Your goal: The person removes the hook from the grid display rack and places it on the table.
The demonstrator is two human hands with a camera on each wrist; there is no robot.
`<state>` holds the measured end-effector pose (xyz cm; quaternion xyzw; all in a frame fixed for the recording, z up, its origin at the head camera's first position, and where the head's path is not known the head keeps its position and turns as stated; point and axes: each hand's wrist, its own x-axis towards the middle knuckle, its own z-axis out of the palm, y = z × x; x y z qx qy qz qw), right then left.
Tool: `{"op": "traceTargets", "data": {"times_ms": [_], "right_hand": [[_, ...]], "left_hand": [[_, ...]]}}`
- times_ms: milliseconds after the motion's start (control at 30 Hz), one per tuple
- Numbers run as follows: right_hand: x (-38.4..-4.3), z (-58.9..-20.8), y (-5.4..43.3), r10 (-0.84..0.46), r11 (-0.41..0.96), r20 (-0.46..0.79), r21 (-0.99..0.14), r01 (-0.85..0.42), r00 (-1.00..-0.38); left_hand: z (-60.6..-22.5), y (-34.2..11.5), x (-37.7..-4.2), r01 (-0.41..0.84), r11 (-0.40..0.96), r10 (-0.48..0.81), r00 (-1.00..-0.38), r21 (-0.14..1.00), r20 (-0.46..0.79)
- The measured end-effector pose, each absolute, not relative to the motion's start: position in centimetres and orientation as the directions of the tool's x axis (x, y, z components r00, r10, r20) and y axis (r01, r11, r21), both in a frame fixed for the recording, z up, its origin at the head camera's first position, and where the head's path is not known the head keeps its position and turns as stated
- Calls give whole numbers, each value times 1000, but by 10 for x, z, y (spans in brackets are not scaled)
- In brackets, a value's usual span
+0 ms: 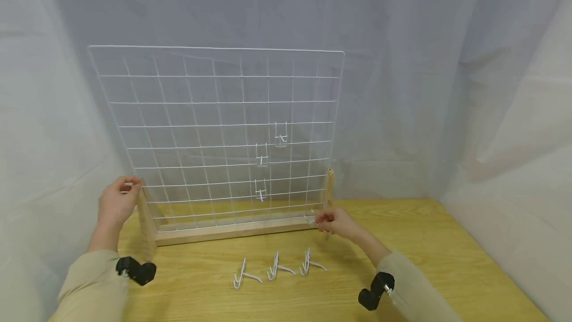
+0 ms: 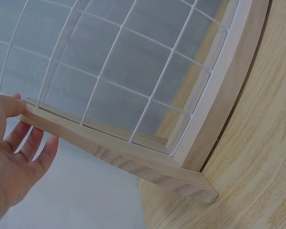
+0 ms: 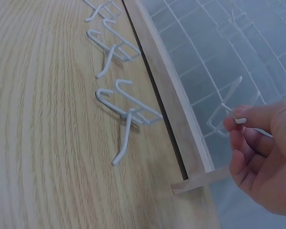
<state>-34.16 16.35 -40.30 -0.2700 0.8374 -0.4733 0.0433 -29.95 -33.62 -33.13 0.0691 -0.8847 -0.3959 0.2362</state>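
A white wire grid [image 1: 216,48] stands upright in a wooden stand [image 1: 201,235]. My left hand [image 1: 117,202] grips the upper end of the stand's left side post [image 2: 86,138], thumb on one face and fingers around the other. Beside the grid's lower right corner, my right hand [image 1: 340,223] pinches a white wire hook [image 3: 218,113] by its prong between thumb and forefinger. In the right wrist view the hook is in front of the wires; whether it touches them I cannot tell. Higher up, three similar hooks [image 1: 261,159] hang on the grid, right of its middle.
Three loose white hooks [image 1: 276,266] lie in a row on the wooden table [image 1: 402,262], in front of the stand. The right side post [image 1: 328,188] rises near my right hand. Pale curtains [image 1: 402,88] hang behind and at both sides.
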Motion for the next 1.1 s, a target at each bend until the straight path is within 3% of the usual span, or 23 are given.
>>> {"op": "traceTargets", "data": {"times_ms": [1100], "right_hand": [[-322, -419, 222, -515, 449, 79, -824, -347, -854]], "left_hand": [[-332, -336, -300, 53, 666, -321, -880, 744, 350]]}}
